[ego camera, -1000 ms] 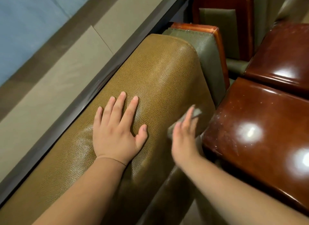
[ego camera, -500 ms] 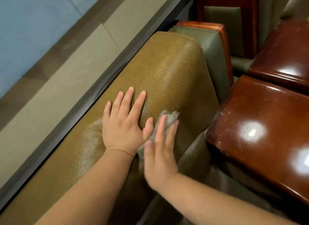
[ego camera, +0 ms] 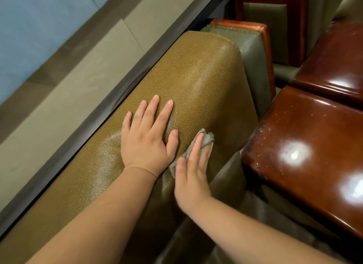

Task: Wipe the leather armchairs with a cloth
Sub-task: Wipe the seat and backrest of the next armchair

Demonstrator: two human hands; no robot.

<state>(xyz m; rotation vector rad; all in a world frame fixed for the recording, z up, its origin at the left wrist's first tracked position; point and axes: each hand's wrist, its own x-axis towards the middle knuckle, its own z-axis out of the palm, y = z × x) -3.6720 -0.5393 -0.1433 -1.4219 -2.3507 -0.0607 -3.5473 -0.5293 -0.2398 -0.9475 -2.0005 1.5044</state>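
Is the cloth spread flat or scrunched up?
Scrunched up: the cloth bunches in wrinkled folds under the right hand, pressed against the armchair.

— Where's the cloth [ego camera: 204, 141]?
— On the armchair [ego camera: 196, 83], crumpled and grey, against the front face of its backrest just below the rounded top.
— And the armchair?
— Olive-brown pebbled leather, glossy along the top, darker green at the side.

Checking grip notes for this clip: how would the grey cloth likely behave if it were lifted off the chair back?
Probably limp: the grey cloth bunches in soft folds under the right hand. It looks thin and light, since straight fingers alone press it to the sloped leather chair back. Released, it might slide down.
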